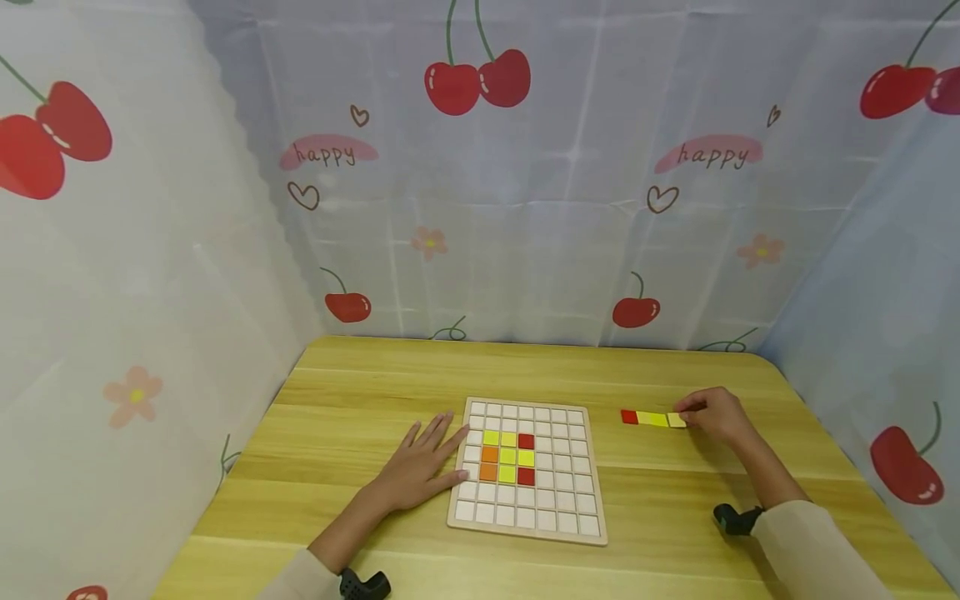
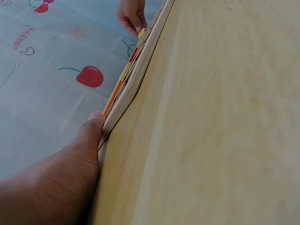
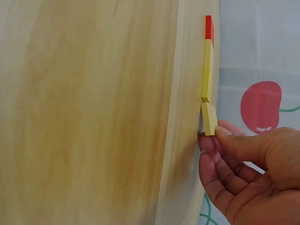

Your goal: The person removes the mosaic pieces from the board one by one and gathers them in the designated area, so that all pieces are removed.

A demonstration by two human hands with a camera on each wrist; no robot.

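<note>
The right hand (image 1: 718,415) pinches a pale yellow tile (image 1: 677,420) between its thumb and fingers, at the near end of a short row on the table (image 1: 360,392), to the right of the board (image 1: 527,532) and well apart from it. Next in this row lie the yellow tiles (image 1: 651,418), and at the far end the red tile (image 1: 628,417). In the right wrist view the pinched tile stands a little tilted out of line with its neighbour; whether their corners still touch, I cannot say for certain from this low angle.

The left hand (image 1: 420,467) grasps nothing. Its fingers are spread, and the tips of thumb and forefinger rest on the left edge of the board. On the board a block of coloured tiles (image 1: 507,456), three by three, sits among white squares (image 1: 563,464).

To do this well, I think, the pinch should be light and only by the outer end, so the neighbouring tiles are not dragged. It would help to keep the tile level and to turn it gently from the wrist. The left hand should press softly, enough to steady the board.
</note>
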